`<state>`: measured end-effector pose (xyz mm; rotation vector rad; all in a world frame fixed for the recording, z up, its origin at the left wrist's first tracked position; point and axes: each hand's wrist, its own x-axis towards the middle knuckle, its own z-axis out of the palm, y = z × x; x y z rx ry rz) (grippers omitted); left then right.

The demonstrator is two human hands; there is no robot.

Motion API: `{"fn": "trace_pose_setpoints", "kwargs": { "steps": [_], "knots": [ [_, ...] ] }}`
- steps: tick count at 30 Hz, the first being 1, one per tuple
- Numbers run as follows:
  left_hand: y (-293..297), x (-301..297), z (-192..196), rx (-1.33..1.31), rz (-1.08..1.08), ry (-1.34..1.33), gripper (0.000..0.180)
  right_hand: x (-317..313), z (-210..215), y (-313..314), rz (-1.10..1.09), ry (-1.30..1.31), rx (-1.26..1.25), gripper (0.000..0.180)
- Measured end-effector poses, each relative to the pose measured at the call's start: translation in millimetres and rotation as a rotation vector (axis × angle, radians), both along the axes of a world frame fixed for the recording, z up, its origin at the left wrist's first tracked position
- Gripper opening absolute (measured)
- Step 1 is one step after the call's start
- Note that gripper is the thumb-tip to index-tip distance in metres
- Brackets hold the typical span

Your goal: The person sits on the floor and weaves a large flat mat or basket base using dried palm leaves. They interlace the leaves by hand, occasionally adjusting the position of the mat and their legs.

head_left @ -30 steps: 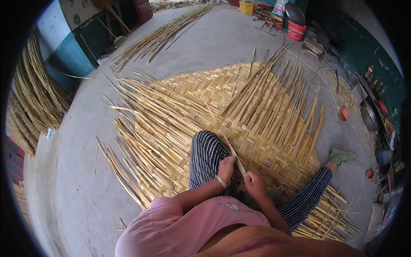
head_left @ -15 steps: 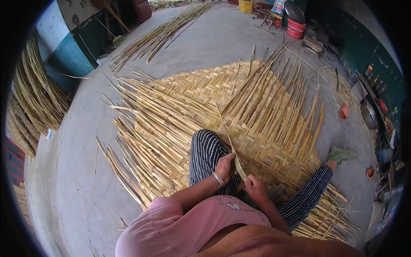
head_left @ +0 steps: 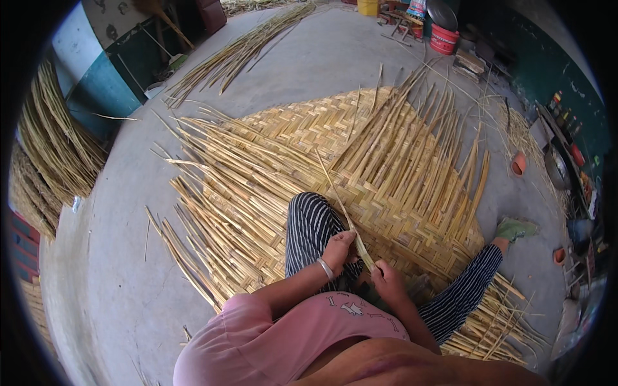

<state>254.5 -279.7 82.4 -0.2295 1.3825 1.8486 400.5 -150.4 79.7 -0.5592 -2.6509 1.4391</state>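
Between my two hands runs a long pale reed strip (head_left: 362,251), thin at its far tip and wider near me. My left hand (head_left: 339,251), with a bracelet at the wrist, is closed around its middle. At the near end, my right hand (head_left: 387,280) grips the strip with bent fingers. Some fingertips are hidden behind the strip and the hands. Under and in front of me lies a partly woven reed mat (head_left: 302,132) in a herringbone pattern. Loose strip ends (head_left: 225,193) fan out from its left side, and more stick up at the right (head_left: 412,174).
My bent knee (head_left: 310,225) and outstretched leg (head_left: 460,302) rest on the mat. A loose reed bundle (head_left: 241,55) lies on the floor beyond it. Taller bundles (head_left: 55,135) stand at the left wall. A red bucket (head_left: 443,40) stands far right, with clutter along the right wall.
The strip's far tip has swung slightly to the left and up. Both hands keep their hold, with only small shifts.
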Motion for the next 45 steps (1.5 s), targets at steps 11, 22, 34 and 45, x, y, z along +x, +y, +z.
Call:
{"fn": "trace_pose_setpoints", "kwargs": {
  "steps": [11,22,34,45],
  "knots": [
    [2.3,16.9,-16.6,0.035,-0.063,-0.036,0.018,-24.3,-2.5,-8.3,-0.069,0.156,0.344,0.015],
    [0.7,16.7,-17.6,0.056,0.078,-0.054,0.014,-23.2,-1.3,-11.0,-0.043,0.146,0.21,0.019],
    [-1.9,11.2,-13.3,0.069,0.124,-0.059,0.021,-16.1,-1.0,-14.6,-0.028,0.167,0.154,0.019],
    [-1.9,6.6,-25.0,0.042,0.111,-0.059,0.02,-5.0,4.8,-14.7,-0.041,0.159,0.089,0.018]
  ]
}}
